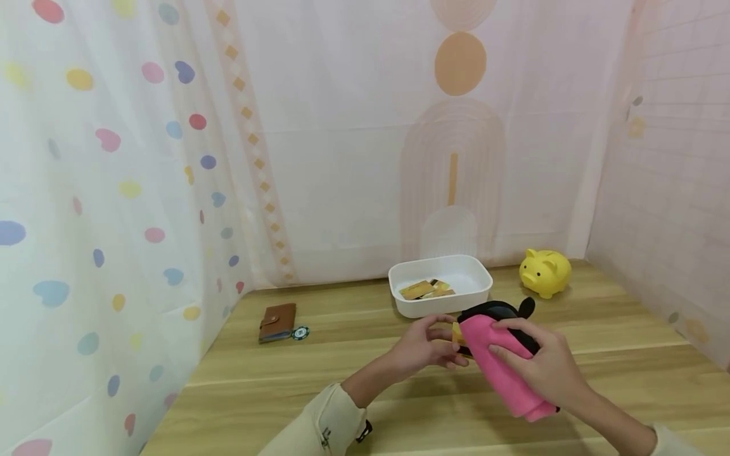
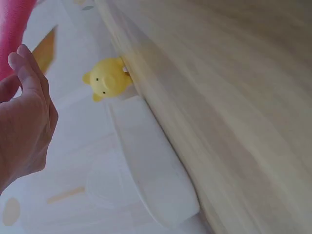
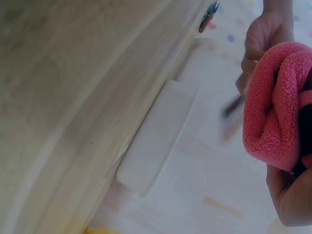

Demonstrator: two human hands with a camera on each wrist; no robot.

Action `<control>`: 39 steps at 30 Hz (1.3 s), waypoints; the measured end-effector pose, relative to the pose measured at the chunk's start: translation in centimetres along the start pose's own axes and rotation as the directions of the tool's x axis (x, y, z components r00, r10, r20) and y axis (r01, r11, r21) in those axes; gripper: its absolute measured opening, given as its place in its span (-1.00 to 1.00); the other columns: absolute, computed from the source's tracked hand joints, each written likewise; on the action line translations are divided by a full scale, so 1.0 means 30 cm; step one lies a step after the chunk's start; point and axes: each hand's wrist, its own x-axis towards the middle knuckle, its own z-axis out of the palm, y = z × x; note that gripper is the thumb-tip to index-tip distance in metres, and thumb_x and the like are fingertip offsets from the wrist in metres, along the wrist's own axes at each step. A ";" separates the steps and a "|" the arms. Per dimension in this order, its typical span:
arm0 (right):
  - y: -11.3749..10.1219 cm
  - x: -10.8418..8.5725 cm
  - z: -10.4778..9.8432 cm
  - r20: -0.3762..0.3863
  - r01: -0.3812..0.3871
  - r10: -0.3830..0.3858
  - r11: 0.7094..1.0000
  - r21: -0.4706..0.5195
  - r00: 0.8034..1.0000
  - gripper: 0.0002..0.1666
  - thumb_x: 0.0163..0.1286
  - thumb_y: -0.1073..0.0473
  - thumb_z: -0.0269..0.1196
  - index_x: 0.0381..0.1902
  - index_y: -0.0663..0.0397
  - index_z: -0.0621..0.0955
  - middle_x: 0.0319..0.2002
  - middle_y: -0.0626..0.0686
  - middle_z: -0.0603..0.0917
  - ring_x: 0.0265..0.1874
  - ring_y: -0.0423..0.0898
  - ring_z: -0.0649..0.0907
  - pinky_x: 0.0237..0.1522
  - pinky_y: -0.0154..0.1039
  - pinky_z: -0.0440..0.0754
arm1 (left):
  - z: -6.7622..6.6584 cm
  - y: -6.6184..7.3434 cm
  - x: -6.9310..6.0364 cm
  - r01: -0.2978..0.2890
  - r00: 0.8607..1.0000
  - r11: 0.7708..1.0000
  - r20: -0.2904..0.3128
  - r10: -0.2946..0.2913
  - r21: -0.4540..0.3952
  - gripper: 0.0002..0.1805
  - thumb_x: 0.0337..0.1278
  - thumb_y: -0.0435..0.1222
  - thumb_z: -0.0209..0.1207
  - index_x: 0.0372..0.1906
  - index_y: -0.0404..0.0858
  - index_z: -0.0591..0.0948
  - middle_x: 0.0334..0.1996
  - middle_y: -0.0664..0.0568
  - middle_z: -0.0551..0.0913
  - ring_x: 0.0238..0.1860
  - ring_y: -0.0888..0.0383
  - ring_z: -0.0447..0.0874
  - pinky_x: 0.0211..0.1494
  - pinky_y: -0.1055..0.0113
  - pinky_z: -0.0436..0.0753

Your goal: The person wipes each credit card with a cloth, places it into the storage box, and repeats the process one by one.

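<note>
In the head view, my left hand (image 1: 423, 347) pinches a gold card with a dark stripe (image 1: 458, 334) at the upper left edge of a pink and black fabric pouch (image 1: 507, 373). The pouch partly hides the card. My right hand (image 1: 550, 362) grips the pouch from its right side, thumb and fingers across the pink cloth. Seen from the right wrist, the pouch (image 3: 273, 112) looks fuzzy and folded, and the card is blurred beside it. The left wrist view shows my left hand (image 2: 27, 117) with the card behind its fingertips. What the pouch holds is hidden.
Behind the hands stands a white tray (image 1: 439, 308) with several gold cards (image 1: 419, 290) inside. A yellow piggy bank (image 1: 545, 273) is at the back right. On the left lie a brown wallet (image 1: 279, 318) and a poker chip (image 1: 300, 332). Curtains surround the wooden table (image 1: 239, 392).
</note>
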 end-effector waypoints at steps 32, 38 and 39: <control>-0.018 0.030 0.036 -0.004 0.176 -0.177 0.979 -0.099 0.984 -0.53 -0.02 0.40 0.55 -0.13 -0.03 0.71 -0.21 -0.05 0.77 -0.36 -0.31 0.64 -0.37 -0.53 0.54 | 0.047 0.013 -0.053 -0.108 0.986 0.992 -0.137 0.097 -0.072 -0.61 0.19 -0.60 0.16 0.10 -0.31 0.45 -0.19 -0.22 0.74 -0.34 0.17 0.72 -0.34 0.36 0.67; -0.023 0.036 0.043 -0.026 0.218 -0.223 0.967 -0.128 0.974 -0.50 -0.10 0.42 0.57 -0.15 -0.01 0.72 -0.24 -0.07 0.77 -0.32 -0.28 0.68 -0.32 -0.55 0.55 | 0.035 0.015 -0.056 -0.137 0.988 0.988 -0.075 0.132 -0.070 -0.50 0.09 -0.66 0.19 0.15 -0.32 0.43 -0.14 -0.26 0.72 -0.28 0.16 0.75 -0.26 0.34 0.69; -0.024 0.036 0.044 -0.028 0.230 -0.236 0.964 -0.135 0.971 -0.49 -0.12 0.42 0.57 -0.15 -0.01 0.72 -0.26 -0.06 0.77 -0.35 -0.29 0.67 -0.36 -0.55 0.55 | 0.034 0.015 -0.057 -0.138 0.988 0.988 -0.075 0.133 -0.068 -0.48 0.07 -0.66 0.19 0.16 -0.33 0.44 -0.14 -0.26 0.72 -0.28 0.15 0.75 -0.25 0.34 0.69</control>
